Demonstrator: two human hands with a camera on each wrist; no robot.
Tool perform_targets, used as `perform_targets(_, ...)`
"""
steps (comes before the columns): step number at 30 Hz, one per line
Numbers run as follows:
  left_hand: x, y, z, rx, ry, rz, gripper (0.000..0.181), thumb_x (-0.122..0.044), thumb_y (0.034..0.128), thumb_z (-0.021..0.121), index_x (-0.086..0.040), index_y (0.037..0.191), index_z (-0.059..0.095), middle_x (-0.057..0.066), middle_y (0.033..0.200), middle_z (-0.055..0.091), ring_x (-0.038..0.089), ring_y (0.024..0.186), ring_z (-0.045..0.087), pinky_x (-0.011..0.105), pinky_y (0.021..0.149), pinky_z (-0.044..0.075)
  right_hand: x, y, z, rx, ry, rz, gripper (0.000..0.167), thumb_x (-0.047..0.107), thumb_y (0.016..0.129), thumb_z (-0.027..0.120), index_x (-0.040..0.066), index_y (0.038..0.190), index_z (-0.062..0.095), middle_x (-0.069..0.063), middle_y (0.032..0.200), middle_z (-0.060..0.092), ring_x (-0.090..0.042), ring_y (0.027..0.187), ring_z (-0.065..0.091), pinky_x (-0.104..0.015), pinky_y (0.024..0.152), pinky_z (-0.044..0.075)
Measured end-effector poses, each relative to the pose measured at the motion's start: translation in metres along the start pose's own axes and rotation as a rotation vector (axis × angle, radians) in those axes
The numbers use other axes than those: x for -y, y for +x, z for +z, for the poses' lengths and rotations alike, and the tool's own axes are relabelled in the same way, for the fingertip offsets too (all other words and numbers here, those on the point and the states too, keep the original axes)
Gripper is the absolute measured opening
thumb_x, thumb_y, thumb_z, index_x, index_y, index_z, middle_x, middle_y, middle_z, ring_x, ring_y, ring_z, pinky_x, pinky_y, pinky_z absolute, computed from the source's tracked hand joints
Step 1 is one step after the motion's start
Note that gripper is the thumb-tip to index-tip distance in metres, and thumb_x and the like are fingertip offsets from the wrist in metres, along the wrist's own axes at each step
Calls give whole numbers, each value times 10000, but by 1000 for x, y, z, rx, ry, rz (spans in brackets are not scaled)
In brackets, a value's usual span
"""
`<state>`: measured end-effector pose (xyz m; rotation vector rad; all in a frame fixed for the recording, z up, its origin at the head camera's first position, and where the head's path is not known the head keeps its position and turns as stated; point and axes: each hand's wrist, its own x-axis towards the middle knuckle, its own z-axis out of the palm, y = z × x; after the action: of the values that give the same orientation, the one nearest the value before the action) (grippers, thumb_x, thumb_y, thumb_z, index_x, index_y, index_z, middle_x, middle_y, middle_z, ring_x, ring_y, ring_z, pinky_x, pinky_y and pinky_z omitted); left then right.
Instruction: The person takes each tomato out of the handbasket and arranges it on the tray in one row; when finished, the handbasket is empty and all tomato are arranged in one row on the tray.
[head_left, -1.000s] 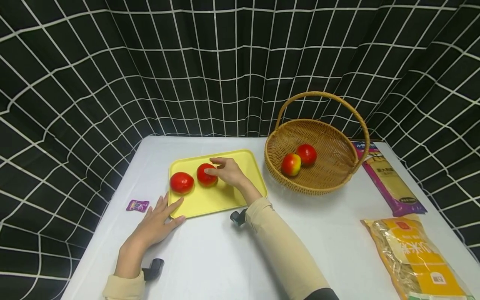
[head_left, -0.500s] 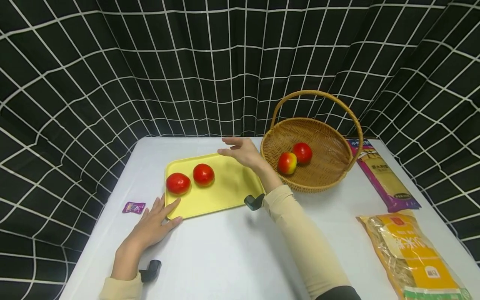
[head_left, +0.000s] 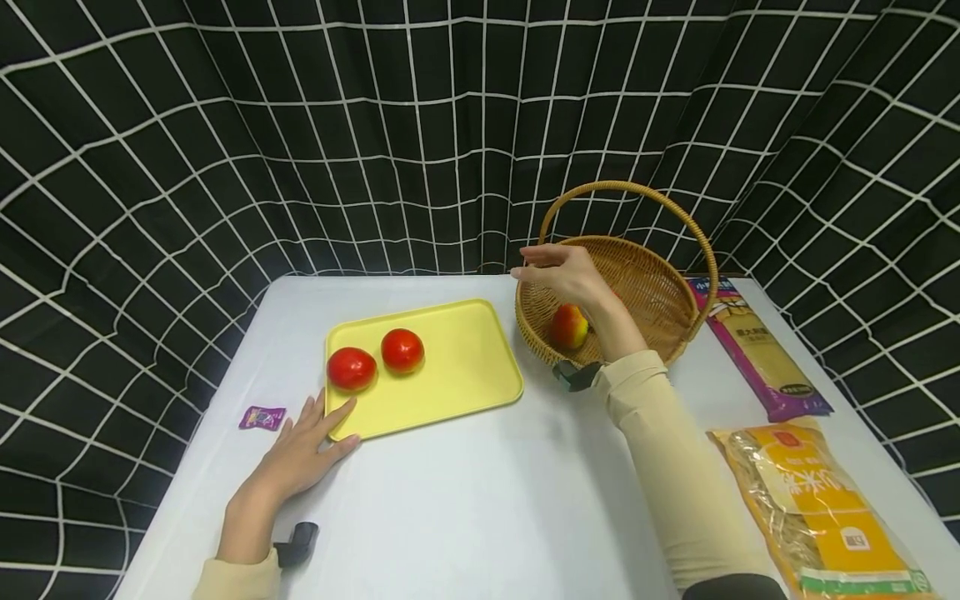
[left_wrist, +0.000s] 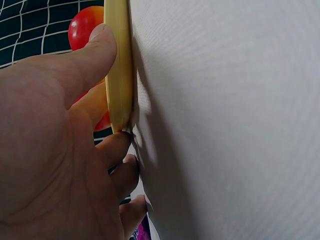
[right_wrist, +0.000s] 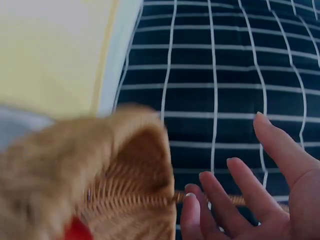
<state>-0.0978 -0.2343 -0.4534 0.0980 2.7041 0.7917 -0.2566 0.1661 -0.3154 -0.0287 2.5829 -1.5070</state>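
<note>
Two round red fruits point(head_left: 402, 351) lie at the left end of a yellow tray point(head_left: 457, 367). My left hand point(head_left: 296, 454) rests at the tray's near left corner with its fingers spread. In the left wrist view its thumb point(left_wrist: 102, 47) touches the tray's edge. Over the left part of a wicker basket point(head_left: 660, 292) hovers my right hand point(head_left: 570, 275), holding nothing, its fingers loosely extended. A red-and-yellow fruit point(head_left: 568, 327) shows in the basket. Behind it a second red fruit is mostly hidden by my right hand.
The basket's tall handle point(head_left: 633, 187) arches above it. To its right lies a purple-and-yellow packet point(head_left: 761, 350), and nearer stands out a yellow-orange bag point(head_left: 825, 508). A small purple packet point(head_left: 262, 417) lies left of the tray. Dark gridded cloth surrounds the white table point(head_left: 450, 517).
My right hand has left the red fruit on the tray and moved right, over the basket. My left hand has stayed at the tray's corner. The view has shifted slightly.
</note>
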Motion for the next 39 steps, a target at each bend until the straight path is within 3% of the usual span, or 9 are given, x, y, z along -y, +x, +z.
perform_targets(12,1,0,0,-4,-3,1,748,-562,1039,590,-205,1660,377,278,1759,66,508,1633,-4,731,1283,-31,-19,1,-41,-53,-10,23,616,322,976,787,91,1511,588,-154,1538,596,-325,1400,524,-496,1224,453)
perform_targets(22,1,0,-1,-9,-11,10,743,-568,1040,585,-214,1660,379,277,1760,66,508,1633,-7,733,1283,-33,-35,13,-60,-117,-48,69,676,370,969,792,89,1539,558,-166,1585,559,-341,1468,495,-490,1264,403)
perform_targets(27,2,0,1,-2,-18,-2,748,-580,1037,583,-226,1662,376,258,1767,60,489,1641,-20,724,1288,-45,-49,20,-63,-98,-72,92,657,299,994,766,36,1548,530,-222,1591,531,-358,1472,484,-478,1269,396)
perform_targets(32,3,0,2,0,-23,-13,745,-578,1032,591,-239,1661,378,235,1775,58,481,1644,-22,735,1282,-35,-60,27,-65,-78,-42,159,657,268,986,769,51,1556,525,-222,1610,506,-322,1468,448,-453,1302,339)
perform_targets(39,2,-1,1,-13,-6,3,742,-593,1035,575,-227,1655,394,269,1759,83,494,1638,3,735,1283,-19,-76,32,-65,-39,-27,204,642,197,995,744,41,1568,502,-221,1691,378,-372,1546,363,-509,1320,298)
